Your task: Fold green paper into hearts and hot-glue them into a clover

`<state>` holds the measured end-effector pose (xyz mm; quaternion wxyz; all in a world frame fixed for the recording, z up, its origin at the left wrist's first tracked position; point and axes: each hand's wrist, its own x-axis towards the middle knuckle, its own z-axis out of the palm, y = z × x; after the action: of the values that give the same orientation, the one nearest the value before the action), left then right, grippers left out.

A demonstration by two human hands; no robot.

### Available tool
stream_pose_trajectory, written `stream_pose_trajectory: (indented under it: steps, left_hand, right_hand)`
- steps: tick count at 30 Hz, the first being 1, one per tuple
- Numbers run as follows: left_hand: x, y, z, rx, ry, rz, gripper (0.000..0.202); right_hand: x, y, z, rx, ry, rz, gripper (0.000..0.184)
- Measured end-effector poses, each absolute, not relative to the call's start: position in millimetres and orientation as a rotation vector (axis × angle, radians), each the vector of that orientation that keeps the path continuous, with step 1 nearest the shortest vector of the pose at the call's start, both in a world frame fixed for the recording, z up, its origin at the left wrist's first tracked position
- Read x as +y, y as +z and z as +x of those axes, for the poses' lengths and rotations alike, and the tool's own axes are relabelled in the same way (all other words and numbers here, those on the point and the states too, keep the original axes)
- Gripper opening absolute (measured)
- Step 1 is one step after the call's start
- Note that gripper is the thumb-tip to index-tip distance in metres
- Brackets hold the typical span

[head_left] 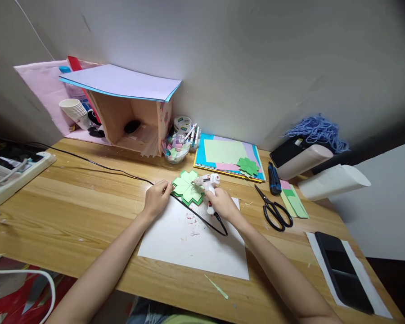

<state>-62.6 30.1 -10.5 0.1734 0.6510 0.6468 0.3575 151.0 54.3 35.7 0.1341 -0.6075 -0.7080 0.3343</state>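
My right hand is wrapped round a white hot glue gun, its nozzle at the middle of a layered green paper flower. Light green petals lie over darker green ones. With closed fingers my left hand pinches the flower's left edge. A black cord loops from the glue gun's handle and passes beneath the flower and by my left hand. Under both hands lies a white sheet of paper with reddish marks. Whether glue is coming out is too small to tell.
Black scissors and a blue utility knife lie to the right, near a phone. Behind are coloured paper sheets with another green paper flower, a bowl of scraps and an open box. A power strip sits left.
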Motion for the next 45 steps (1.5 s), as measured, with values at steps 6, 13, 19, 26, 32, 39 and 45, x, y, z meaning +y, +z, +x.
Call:
stream_pose_trajectory:
  steps: [6,13,19,26,32,39,45]
  left_hand:
    - [29.9,-10.1,-62.2,1.834,1.013,1.859,0.039]
    - [29.3,-8.9,-60.7,1.833,1.005,1.857,0.039]
    - [28.8,-9.3,-60.7,1.830,1.028,1.889,0.039]
    - [29.8,-13.3,-61.8,1.830,1.037,1.909,0.038]
    - [30.2,-14.7,-62.6,1.817,1.046,1.911,0.037]
    - [30.3,-13.8,-62.8,1.810,1.045,1.914,0.036]
    - [30.0,-14.4,-62.5,1.807,1.047,1.915,0.036]
  right_hand:
    - [49.6,37.6,153.6,-2.062,1.008,-1.740,0.036]
    - [42.0,40.3,155.6,-2.126,0.921,-1.786,0.034]
    - [40.6,41.6,156.3,-2.138,0.977,-1.788,0.032]
    - [44.2,48.8,158.2,-2.032,1.054,-1.727,0.026]
    - [54.7,48.0,152.8,-2.055,1.080,-1.705,0.030]
    - [58.0,41.2,150.9,-2.108,1.074,-1.715,0.031]
    - [59.0,40.6,152.8,-2.108,1.076,-1.691,0.031]
